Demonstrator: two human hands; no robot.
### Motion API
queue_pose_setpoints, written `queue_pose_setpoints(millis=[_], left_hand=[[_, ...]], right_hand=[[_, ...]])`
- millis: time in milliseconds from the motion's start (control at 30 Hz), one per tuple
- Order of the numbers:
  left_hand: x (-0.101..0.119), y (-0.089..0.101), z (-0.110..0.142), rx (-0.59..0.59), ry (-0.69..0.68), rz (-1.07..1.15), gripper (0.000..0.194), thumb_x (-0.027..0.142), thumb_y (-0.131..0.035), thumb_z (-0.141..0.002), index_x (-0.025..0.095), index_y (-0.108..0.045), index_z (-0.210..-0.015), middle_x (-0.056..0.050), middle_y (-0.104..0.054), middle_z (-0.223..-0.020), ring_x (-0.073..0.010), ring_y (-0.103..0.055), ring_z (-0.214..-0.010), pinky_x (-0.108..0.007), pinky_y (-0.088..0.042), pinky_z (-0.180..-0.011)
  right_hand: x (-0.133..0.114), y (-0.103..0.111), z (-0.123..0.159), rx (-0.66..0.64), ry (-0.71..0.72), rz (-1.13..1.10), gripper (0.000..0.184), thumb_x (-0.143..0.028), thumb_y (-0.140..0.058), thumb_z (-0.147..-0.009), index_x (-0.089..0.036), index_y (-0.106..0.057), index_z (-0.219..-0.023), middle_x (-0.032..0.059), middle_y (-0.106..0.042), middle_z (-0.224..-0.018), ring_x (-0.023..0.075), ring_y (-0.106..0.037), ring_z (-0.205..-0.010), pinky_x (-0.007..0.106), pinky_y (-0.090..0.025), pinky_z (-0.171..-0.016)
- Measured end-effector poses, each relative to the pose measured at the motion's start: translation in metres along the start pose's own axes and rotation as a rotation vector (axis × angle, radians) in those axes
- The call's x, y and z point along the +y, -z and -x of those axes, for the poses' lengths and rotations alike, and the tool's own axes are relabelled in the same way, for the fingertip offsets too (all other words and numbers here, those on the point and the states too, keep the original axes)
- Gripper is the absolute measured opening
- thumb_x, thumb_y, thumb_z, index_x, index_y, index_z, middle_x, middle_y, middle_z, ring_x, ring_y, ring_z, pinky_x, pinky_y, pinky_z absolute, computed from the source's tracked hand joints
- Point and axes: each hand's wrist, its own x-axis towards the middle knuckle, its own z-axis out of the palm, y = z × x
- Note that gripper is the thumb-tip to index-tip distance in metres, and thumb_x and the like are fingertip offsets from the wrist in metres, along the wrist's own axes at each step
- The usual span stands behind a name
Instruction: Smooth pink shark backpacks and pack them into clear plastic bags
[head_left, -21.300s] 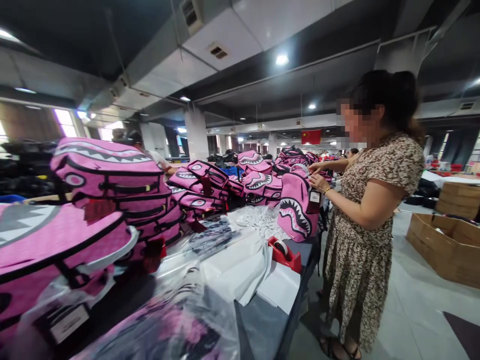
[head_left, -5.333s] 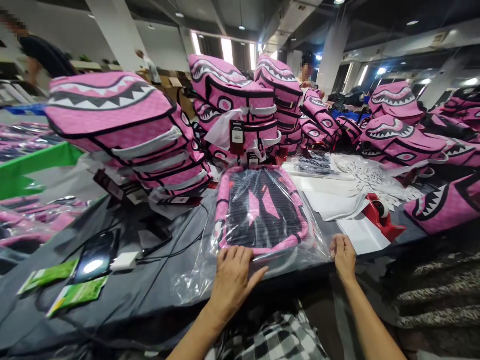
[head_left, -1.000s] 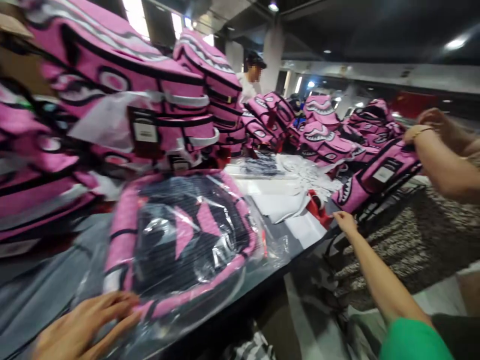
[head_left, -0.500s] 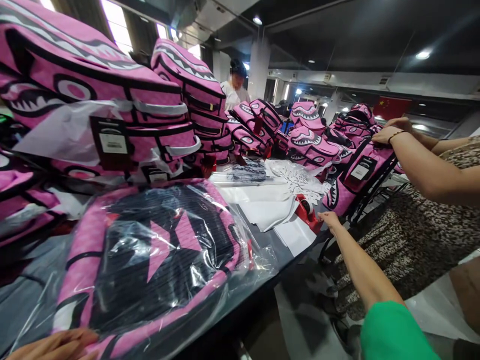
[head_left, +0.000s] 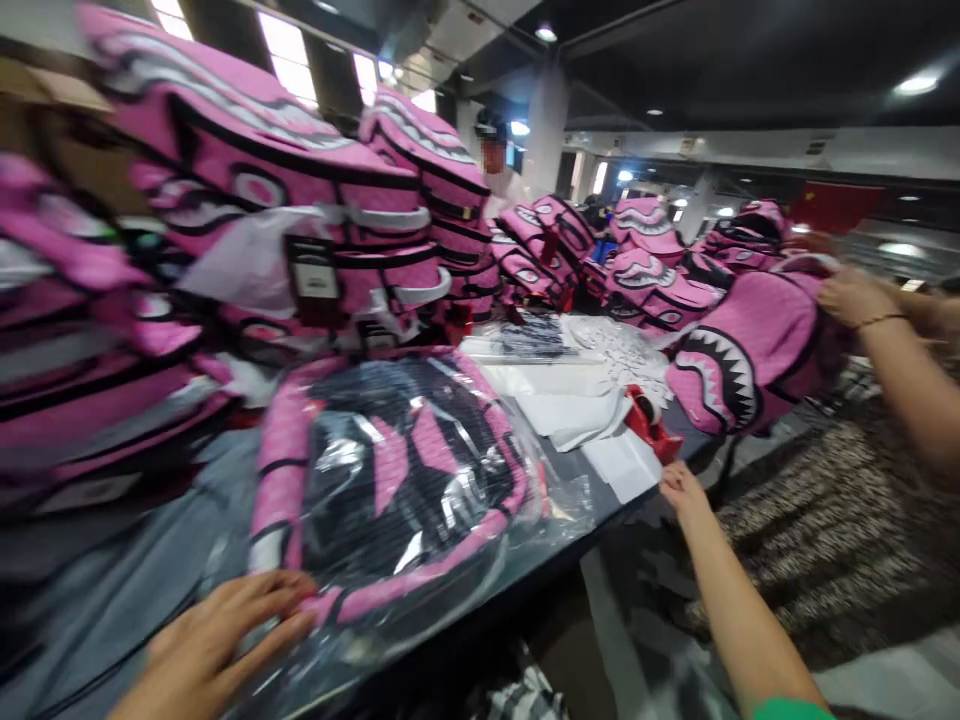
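A pink backpack with a black back panel lies in a clear plastic bag on the table. At its near left corner, my left hand rests with fingers stretched out, touching the bagged corner. My right hand, at the table's edge, has its fingers pinched together just below a red tape dispenser. Whatever is between those fingers is too small to make out. White sheets lie beside the dispenser.
Pink backpacks with shark mouths are stacked at the back left and further back. Across the right side, a co-worker's hands hold another pink backpack. White tags lie mid-table; another person stands behind.
The view has swung left. My left hand has come further into view, its fingers straighter. My right hand has moved slightly below the dispenser. The co-worker's backpack has turned, showing its shark mouth.
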Motion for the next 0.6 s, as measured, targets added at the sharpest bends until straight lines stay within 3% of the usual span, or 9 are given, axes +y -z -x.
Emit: queue_pose_setpoints(millis=[100,167,233,333,400,500,600], left_hand=[[0.041,0.022,-0.001,-0.147,0.091,0.091,0.043,0.069,-0.052,-0.084,0.033,-0.076,-0.090,0.001,-0.076,-0.108,-0.0270,-0.063,-0.107,-0.044,-0.044,-0.100],[0.062,0.035,-0.008,-0.235,0.118,0.108,0.036,0.057,-0.053,-0.087,0.029,-0.075,-0.091,-0.003,-0.073,-0.112,-0.0268,-0.059,-0.112,-0.045,-0.037,-0.105],[0.074,0.044,-0.013,-0.285,0.155,0.109,0.028,0.046,-0.053,-0.090,0.026,-0.072,-0.089,-0.003,-0.071,-0.112,-0.0254,-0.055,-0.116,-0.044,-0.032,-0.108],[0.084,0.048,-0.012,-0.308,0.184,0.097,0.023,0.039,-0.053,-0.093,0.024,-0.069,-0.087,-0.002,-0.068,-0.111,-0.0242,-0.052,-0.116,-0.044,-0.029,-0.108],[0.086,0.047,-0.010,-0.307,0.178,0.087,0.021,0.036,-0.054,-0.094,0.023,-0.068,-0.087,-0.002,-0.067,-0.111,-0.0241,-0.052,-0.115,-0.045,-0.029,-0.108],[0.088,0.047,-0.009,-0.298,0.155,0.072,0.017,0.029,-0.054,-0.095,0.022,-0.068,-0.088,-0.002,-0.066,-0.109,-0.0238,-0.052,-0.114,-0.045,-0.030,-0.106],[0.088,0.045,-0.009,-0.291,0.143,0.061,0.017,0.026,-0.053,-0.096,0.022,-0.068,-0.089,-0.003,-0.065,-0.106,-0.0235,-0.052,-0.111,-0.045,-0.032,-0.104]], right_hand=[[-0.026,-0.028,0.035,-0.211,0.030,-0.118,0.055,-0.057,-0.053,-0.096,-0.024,-0.025,-0.062,-0.0117,-0.010,-0.052,0.0093,-0.003,-0.043,0.018,-0.017,-0.035],[-0.045,-0.061,0.062,-0.490,0.108,-0.204,0.049,-0.058,-0.058,-0.095,-0.025,-0.035,-0.067,-0.0115,-0.011,-0.056,0.0103,-0.004,-0.045,0.021,-0.017,-0.036],[-0.065,-0.106,0.096,-0.879,0.193,-0.115,0.045,-0.059,-0.064,-0.092,-0.025,-0.044,-0.071,-0.0103,-0.022,-0.056,0.0100,-0.014,-0.044,0.022,-0.022,-0.040],[-0.087,-0.186,0.151,-1.596,0.405,0.312,0.039,-0.055,-0.066,-0.092,-0.021,-0.056,-0.078,-0.0040,-0.048,-0.067,0.0111,-0.040,-0.057,0.024,-0.034,-0.054],[-0.090,-0.240,0.176,-1.910,0.544,0.523,0.035,-0.050,-0.057,-0.099,-0.019,-0.061,-0.083,-0.0033,-0.052,-0.071,0.0112,-0.044,-0.062,0.024,-0.035,-0.060],[-0.072,-0.302,0.194,-2.043,0.752,0.788,0.020,-0.036,-0.056,-0.101,-0.021,-0.067,-0.096,-0.0042,-0.057,-0.073,0.0114,-0.048,-0.064,0.023,-0.033,-0.063],[-0.044,-0.332,0.193,-1.979,0.830,1.024,0.014,-0.036,-0.067,-0.096,-0.022,-0.069,-0.099,-0.0052,-0.061,-0.071,0.0120,-0.051,-0.064,0.023,-0.031,-0.062]])
